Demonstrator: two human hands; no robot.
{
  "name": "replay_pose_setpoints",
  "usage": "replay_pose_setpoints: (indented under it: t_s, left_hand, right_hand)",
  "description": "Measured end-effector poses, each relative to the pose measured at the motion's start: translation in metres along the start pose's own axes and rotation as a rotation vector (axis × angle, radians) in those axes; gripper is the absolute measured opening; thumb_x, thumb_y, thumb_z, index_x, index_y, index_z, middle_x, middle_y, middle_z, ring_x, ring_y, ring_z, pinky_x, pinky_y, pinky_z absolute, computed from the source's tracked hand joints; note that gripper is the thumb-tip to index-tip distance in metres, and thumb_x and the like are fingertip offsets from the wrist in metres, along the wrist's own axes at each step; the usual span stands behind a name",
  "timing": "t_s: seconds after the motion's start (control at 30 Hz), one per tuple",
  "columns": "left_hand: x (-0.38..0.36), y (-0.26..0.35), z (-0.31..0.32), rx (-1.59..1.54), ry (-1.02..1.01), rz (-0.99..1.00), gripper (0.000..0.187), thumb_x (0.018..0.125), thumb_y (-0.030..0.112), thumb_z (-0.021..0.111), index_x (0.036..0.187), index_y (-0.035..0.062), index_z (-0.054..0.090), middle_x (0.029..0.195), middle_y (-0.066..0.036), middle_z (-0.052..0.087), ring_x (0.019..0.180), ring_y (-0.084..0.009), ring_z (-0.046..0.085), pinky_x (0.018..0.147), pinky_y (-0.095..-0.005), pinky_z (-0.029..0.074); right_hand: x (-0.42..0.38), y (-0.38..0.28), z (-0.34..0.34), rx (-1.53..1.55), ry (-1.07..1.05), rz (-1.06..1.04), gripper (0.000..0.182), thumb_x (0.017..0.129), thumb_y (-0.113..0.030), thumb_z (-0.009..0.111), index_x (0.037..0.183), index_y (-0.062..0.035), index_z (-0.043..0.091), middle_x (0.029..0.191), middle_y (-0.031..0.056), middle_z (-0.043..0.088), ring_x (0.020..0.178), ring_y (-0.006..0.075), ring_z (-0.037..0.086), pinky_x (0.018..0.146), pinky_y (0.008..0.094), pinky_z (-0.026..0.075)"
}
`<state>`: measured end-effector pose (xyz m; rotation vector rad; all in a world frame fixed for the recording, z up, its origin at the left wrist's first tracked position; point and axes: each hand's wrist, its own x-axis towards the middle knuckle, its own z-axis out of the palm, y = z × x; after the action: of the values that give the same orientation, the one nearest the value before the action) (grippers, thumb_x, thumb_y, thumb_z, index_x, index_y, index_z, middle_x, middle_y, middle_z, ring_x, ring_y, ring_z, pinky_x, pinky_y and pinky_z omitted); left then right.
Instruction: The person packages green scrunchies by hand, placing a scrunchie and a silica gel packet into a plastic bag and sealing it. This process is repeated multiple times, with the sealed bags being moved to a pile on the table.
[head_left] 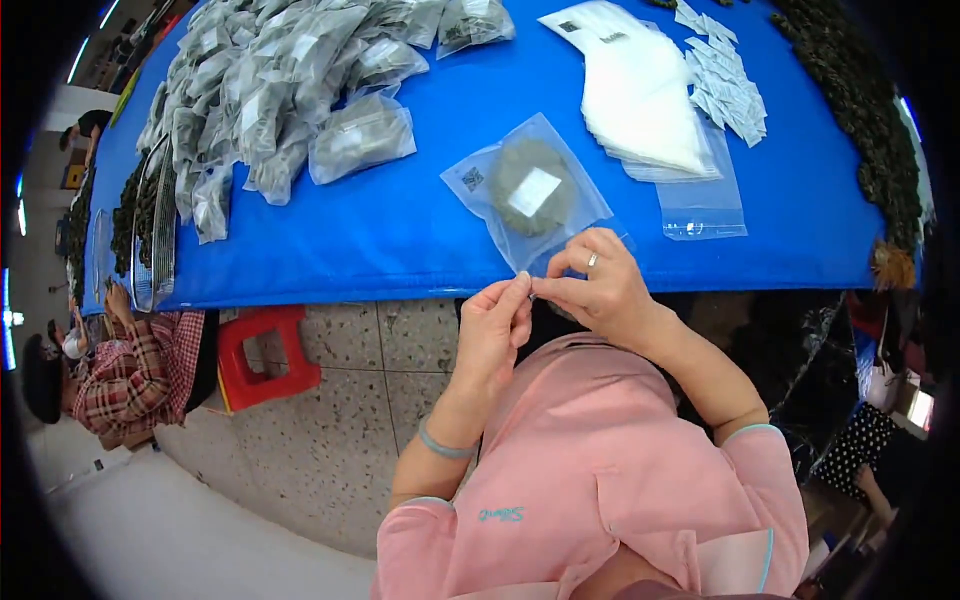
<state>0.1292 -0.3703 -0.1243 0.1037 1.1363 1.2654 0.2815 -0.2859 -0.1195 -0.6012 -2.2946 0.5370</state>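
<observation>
A clear plastic bag [485, 195] lies on the blue table at its near edge. Inside it are a round, flat grey-green bundle [560, 190] and a white sachet [533, 192]; a dark square code is printed on one corner. My left hand [493, 325] is closed, thumb and forefinger pinching at the bag's near corner. My right hand [600, 285], with a ring on one finger, overlaps the bag's near edge, its thumb and forefinger pressed together against the left fingertips. What lies between the right fingertips is too small to make out.
Filled bags [270, 80] are heaped at the far left. A stack of flat bags [640, 110] and loose white sachets [725, 85] lie right. Dark clumps [850, 90] line the right edge. A wire basket [150, 230], red stool [265, 355] and another person [140, 370] are left.
</observation>
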Motion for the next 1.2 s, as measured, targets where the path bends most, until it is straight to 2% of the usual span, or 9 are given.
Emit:
replay_pose_setpoints:
  t_s: [0.1, 0.17, 0.2, 0.27, 0.37, 0.47, 0.77, 1.1, 1.2]
  left_hand:
    - [0.000, -0.002, 0.001, 0.018, 0.012, 0.007, 0.019, 0.096, 0.018, 0.065, 0.093, 0.0002, 0.068, 0.062, 0.001, 0.051, 0.045, -0.0023, 0.033, 0.039, -0.0154, 0.024]
    - [0.000, -0.004, 0.000, 0.033, 0.004, 0.017, 0.019, 0.097, 0.018, 0.064, 0.092, 0.0005, 0.067, 0.061, 0.001, 0.050, 0.045, -0.0022, 0.033, 0.039, -0.0154, 0.024]
    - [0.000, -0.005, 0.001, 0.041, 0.002, 0.032, 0.019, 0.097, 0.019, 0.064, 0.092, 0.0009, 0.067, 0.061, 0.001, 0.050, 0.046, -0.0021, 0.033, 0.039, -0.0154, 0.024]
    - [0.001, -0.005, 0.001, 0.058, -0.005, 0.058, 0.019, 0.097, 0.019, 0.063, 0.091, 0.0016, 0.067, 0.061, 0.001, 0.050, 0.046, -0.0019, 0.033, 0.039, -0.0153, 0.024]
    - [0.000, -0.006, 0.004, 0.095, -0.037, 0.048, 0.020, 0.098, 0.020, 0.063, 0.089, 0.0028, 0.066, 0.061, 0.001, 0.050, 0.046, -0.0019, 0.033, 0.039, -0.0152, 0.024]
    - [0.000, -0.004, 0.007, 0.129, -0.054, 0.067, 0.020, 0.098, 0.020, 0.062, 0.087, 0.0039, 0.066, 0.061, 0.001, 0.050, 0.046, -0.0019, 0.033, 0.039, -0.0152, 0.024]
    - [0.001, -0.008, -0.001, 0.017, -0.058, 0.081, 0.022, 0.099, 0.021, 0.061, 0.084, 0.0057, 0.065, 0.060, 0.002, 0.051, 0.045, -0.0027, 0.035, 0.039, -0.0156, 0.025]
    - [0.005, -0.015, -0.002, 0.053, -0.025, 0.116, 0.022, 0.095, 0.018, 0.065, 0.081, 0.0023, 0.067, 0.060, 0.001, 0.053, 0.045, -0.0038, 0.035, 0.040, -0.0177, 0.026]
    - [0.004, -0.015, 0.000, 0.090, -0.013, 0.133, 0.022, 0.095, 0.018, 0.065, 0.081, 0.0018, 0.067, 0.060, 0.001, 0.053, 0.045, -0.0038, 0.035, 0.040, -0.0177, 0.027]
  right_hand:
    - [0.000, -0.005, 0.004, 0.023, 0.030, -0.018, 0.010, 0.080, -0.002, 0.072, 0.086, -0.0079, 0.066, 0.091, 0.0013, 0.061, 0.081, 0.0186, 0.051, 0.076, 0.0295, 0.044]
    - [-0.009, -0.008, 0.000, 0.287, 0.013, 0.238, 0.011, 0.081, 0.000, 0.070, 0.085, -0.0076, 0.062, 0.093, 0.0028, 0.061, 0.084, 0.0186, 0.052, 0.075, 0.0290, 0.045]
    - [-0.015, -0.006, -0.011, 0.279, 0.020, 0.242, 0.011, 0.081, 0.000, 0.070, 0.085, -0.0076, 0.062, 0.093, 0.0028, 0.061, 0.084, 0.0186, 0.052, 0.075, 0.0290, 0.045]
    - [-0.030, 0.000, -0.046, 0.636, 0.251, 0.639, 0.015, 0.080, 0.000, 0.070, 0.090, -0.0067, 0.061, 0.094, 0.0029, 0.061, 0.079, 0.0185, 0.054, 0.074, 0.0289, 0.046]
    - [-0.039, -0.003, -0.079, 0.447, 0.366, 0.640, 0.013, 0.080, -0.001, 0.072, 0.088, -0.0063, 0.064, 0.092, 0.0023, 0.062, 0.080, 0.0180, 0.055, 0.073, 0.0272, 0.046]
    - [-0.026, -0.012, -0.057, 0.081, 0.086, 0.299, 0.009, 0.079, -0.004, 0.074, 0.086, -0.0071, 0.070, 0.086, 0.0014, 0.063, 0.082, 0.0173, 0.056, 0.073, 0.0266, 0.047]
    - [-0.003, -0.004, -0.003, 0.062, -0.050, 0.156, 0.012, 0.075, -0.004, 0.078, 0.086, -0.0083, 0.074, 0.086, 0.0009, 0.063, 0.078, 0.0168, 0.053, 0.070, 0.0265, 0.046]
    - [-0.003, -0.009, 0.000, 0.139, -0.072, 0.188, 0.010, 0.076, -0.002, 0.076, 0.076, -0.0079, 0.068, 0.091, 0.0014, 0.065, 0.084, 0.0170, 0.055, 0.075, 0.0275, 0.046]
    - [-0.015, -0.010, -0.031, 0.439, 0.077, 0.425, 0.014, 0.078, 0.004, 0.071, 0.077, -0.0076, 0.063, 0.101, 0.0050, 0.065, 0.088, 0.0175, 0.057, 0.079, 0.0282, 0.046]
